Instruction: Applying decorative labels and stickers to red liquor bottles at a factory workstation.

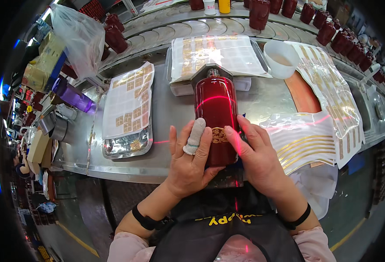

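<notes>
Hands, left (191,153) and right (254,150), clamped together around red bottle (216,113), fingers pressing its gold label (219,136).

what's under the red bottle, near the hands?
Under the red bottle the steel worktable shows at both sides. The left hand and right hand cover its lower end, so any support there is hidden.

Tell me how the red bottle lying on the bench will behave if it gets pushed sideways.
The red bottle looks round-bodied and lies on its side, so it would probably roll unless steadied by the left hand and right hand. Its glossy surface, showing glare, suggests a slippery grip. It looks like glass or ceramic, so likely heavy and breakable.
</notes>
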`<state>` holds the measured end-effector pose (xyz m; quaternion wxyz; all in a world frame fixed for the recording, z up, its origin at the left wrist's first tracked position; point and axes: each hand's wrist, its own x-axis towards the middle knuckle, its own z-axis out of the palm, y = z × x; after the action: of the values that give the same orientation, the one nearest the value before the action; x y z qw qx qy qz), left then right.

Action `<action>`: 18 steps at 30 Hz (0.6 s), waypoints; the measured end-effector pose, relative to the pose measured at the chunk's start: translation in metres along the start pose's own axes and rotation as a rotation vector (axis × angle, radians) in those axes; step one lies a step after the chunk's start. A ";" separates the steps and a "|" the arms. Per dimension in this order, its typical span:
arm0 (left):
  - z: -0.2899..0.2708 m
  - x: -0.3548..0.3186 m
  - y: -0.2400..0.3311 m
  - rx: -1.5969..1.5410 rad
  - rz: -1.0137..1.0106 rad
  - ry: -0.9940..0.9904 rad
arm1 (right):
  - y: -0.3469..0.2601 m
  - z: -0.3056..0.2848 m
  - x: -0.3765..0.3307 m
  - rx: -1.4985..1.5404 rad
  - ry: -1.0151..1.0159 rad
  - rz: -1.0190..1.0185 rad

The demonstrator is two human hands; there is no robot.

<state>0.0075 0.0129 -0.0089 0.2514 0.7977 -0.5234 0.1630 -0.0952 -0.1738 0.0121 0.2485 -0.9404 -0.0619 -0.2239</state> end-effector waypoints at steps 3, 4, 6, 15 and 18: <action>0.003 -0.002 -0.002 -0.005 0.000 0.017 | -0.003 0.004 0.002 -0.006 0.054 -0.006; 0.004 -0.002 -0.002 0.003 0.004 0.010 | -0.003 0.004 0.002 -0.011 0.058 -0.007; 0.004 -0.002 -0.003 -0.015 0.017 0.026 | -0.002 0.005 0.001 -0.018 0.063 -0.008; 0.005 -0.002 -0.004 -0.020 0.035 0.046 | 0.001 0.007 -0.002 -0.036 0.083 -0.034; 0.005 -0.001 -0.004 -0.029 0.033 0.043 | 0.001 0.008 -0.002 -0.041 0.081 -0.025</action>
<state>0.0106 0.0124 -0.0145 0.2713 0.7815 -0.5332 0.1768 -0.0939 -0.1708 0.0043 0.2286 -0.9346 -0.0588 -0.2662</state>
